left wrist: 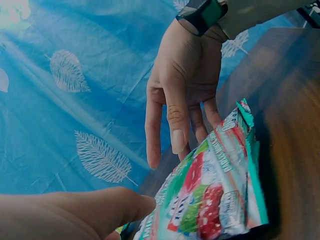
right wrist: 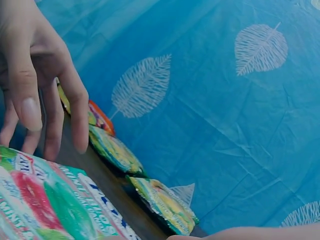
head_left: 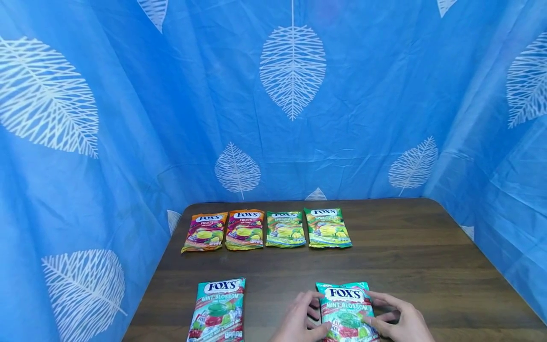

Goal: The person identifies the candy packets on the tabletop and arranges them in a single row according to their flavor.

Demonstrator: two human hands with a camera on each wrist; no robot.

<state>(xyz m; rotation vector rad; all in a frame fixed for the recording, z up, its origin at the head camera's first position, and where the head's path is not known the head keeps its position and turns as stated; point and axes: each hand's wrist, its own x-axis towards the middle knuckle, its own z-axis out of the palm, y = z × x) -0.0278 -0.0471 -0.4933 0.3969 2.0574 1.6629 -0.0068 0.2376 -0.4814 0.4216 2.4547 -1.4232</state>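
Observation:
A teal Fox's Mint Blossom candy bag [head_left: 347,308] lies on the table, label up, between the two hands. My left hand [head_left: 300,319] is at its left side, thumb at the bag's edge and fingers loosely bent. On the other side is my right hand [head_left: 401,317], its thumb near the bag's right edge. In the left wrist view the right hand [left wrist: 185,75] has long, loose fingers beside the bag [left wrist: 210,190]. The right wrist view shows the left hand [right wrist: 40,75] with relaxed fingers hanging over the bag's edge. Neither hand closes round the bag.
A second Mint Blossom bag [head_left: 217,311] lies at the front left. Along the back of the wooden table [head_left: 397,242] are two orange-purple Fruits bags [head_left: 244,231] and two green Spring Tea bags [head_left: 328,229]. A blue leaf-patterned curtain [head_left: 363,118] surrounds the table.

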